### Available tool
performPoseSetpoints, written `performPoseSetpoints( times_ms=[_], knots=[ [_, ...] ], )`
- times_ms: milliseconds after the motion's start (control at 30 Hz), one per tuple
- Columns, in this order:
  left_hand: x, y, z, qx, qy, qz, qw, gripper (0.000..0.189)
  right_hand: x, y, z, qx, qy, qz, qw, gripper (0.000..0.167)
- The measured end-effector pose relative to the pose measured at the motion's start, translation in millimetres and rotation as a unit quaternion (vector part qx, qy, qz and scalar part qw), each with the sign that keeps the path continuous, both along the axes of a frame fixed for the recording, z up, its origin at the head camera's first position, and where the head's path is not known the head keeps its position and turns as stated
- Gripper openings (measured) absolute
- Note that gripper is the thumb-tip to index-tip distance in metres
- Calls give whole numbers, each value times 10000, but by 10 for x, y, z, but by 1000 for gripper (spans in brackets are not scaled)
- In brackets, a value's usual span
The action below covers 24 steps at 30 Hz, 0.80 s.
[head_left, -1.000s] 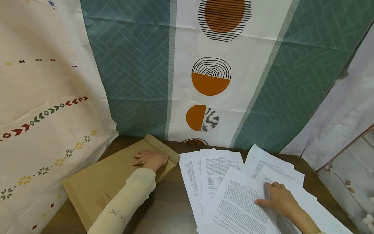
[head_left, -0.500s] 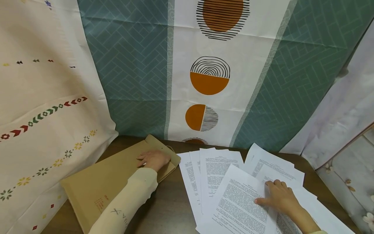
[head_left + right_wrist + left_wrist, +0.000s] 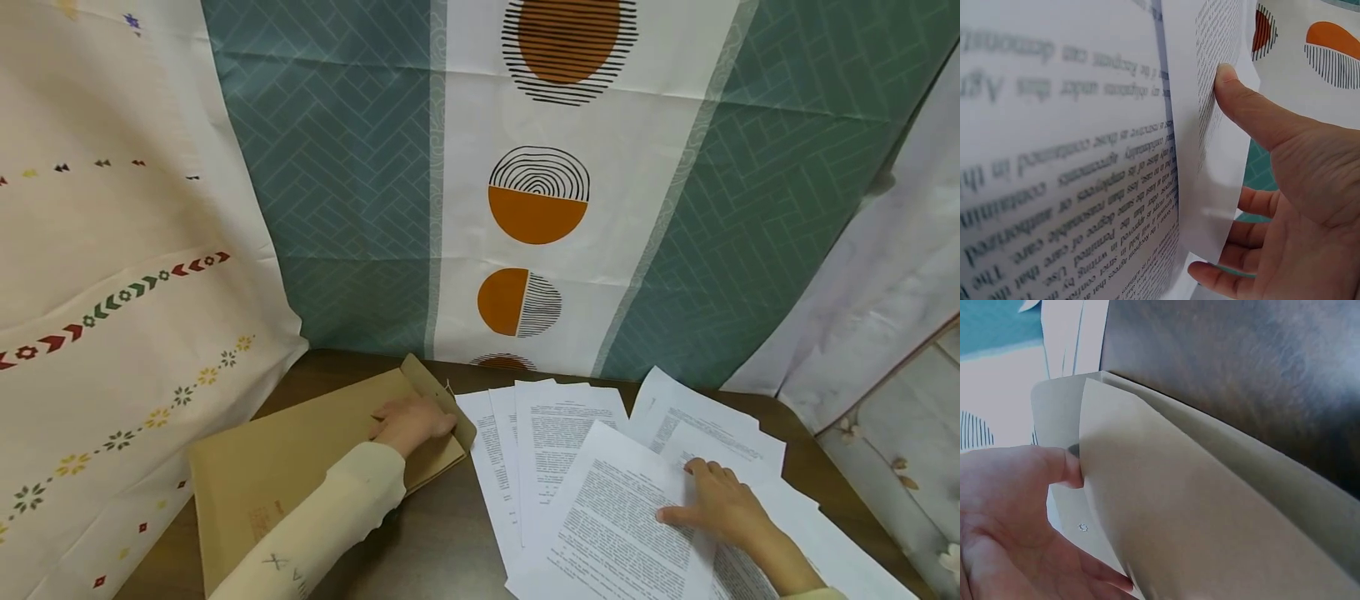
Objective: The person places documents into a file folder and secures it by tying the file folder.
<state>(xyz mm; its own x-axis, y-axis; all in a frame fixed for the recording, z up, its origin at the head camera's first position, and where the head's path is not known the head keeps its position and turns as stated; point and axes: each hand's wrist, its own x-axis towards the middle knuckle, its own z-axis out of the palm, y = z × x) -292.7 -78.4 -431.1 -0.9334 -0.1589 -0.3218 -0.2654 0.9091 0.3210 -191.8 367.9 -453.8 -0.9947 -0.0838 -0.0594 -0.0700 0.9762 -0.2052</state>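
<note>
Brown envelope found lying on the dark counter, its flap folded back at the end toward the papers. We note reddish print near the envelope's other end.

Left grip is on the envelope at its mouth, partly closed: we observe the thumb against the rim of the upper panel and the fingers bent over the same panel, which bows between them. A pale sleeve with dark marks crosses the envelope's lower part.

Printed sheets lie fanned and overlapping to the right of the envelope, the nearest just beside its flap. Well to the envelope's right, we find the right grip with thumb spread wide from the fingers; it has hold of 1 top sheet, thumb on the printed face and fingers behind the edge.

Beyond the envelope hangs a teal-and-white cloth bearing orange circles. We record a cream patterned cloth to the envelope's left.
</note>
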Motion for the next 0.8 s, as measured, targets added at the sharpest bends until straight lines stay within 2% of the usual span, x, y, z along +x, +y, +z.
performPoseSetpoints(
  times_ms=[167,267,400,500,600,700,800],
  knots=[
    [37,25,-19,-33,-37,-30,10000,82,3,-20,25,-41,-18,-8,10000,104],
    [47,16,-22,-227,-85,-308,9992,78,1,-34,43,-52,-53,-30,10000,106],
    [107,-9,-1,-516,-69,-877,9948,66,-11,-50,48,24,-44,32,10000,107],
    [197,0,23,-611,-36,-1095,9921,63,-14,-58,48,141,-43,96,9998,108],
    [283,31,4,-581,22,-1178,9913,63,-5,-62,55,247,-119,104,9996,107],
    [308,55,-122,-539,103,-1269,9904,66,4,-61,63,302,-225,89,9993,106],
    [271,45,-324,-544,224,-1376,9887,67,7,-61,69,317,-286,102,9990,106]
  ],
)
